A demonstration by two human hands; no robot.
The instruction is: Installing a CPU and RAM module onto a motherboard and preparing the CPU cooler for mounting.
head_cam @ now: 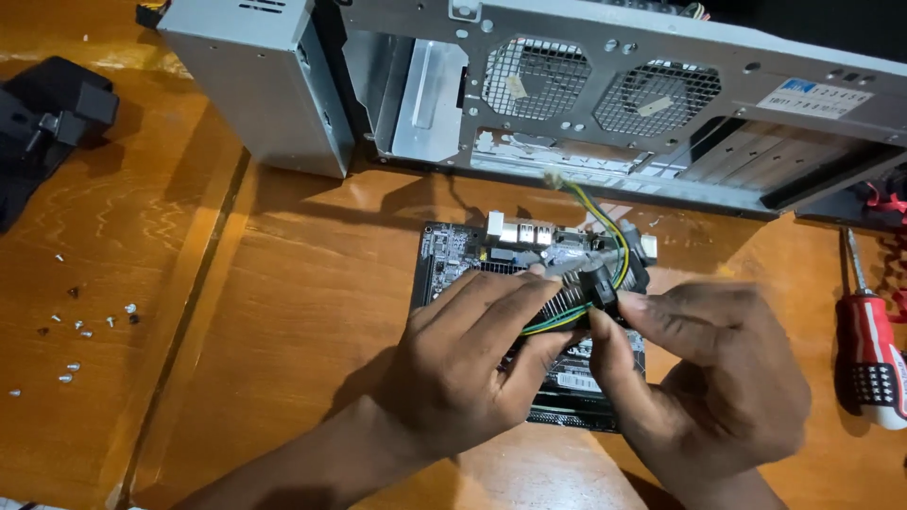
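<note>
I see my 2 hands close together over the motherboard [453, 253] on the counter [312, 283]. My left hand [463, 364] and right hand [718, 378] both pinch a black connector [599, 281] on yellow-green wires [605, 227] running to the metal case [614, 94] behind. Open counter lies left; a red screwdriver [874, 349] sits near the right edge. My hands hide most of the board, and the connector is blurred.
</note>
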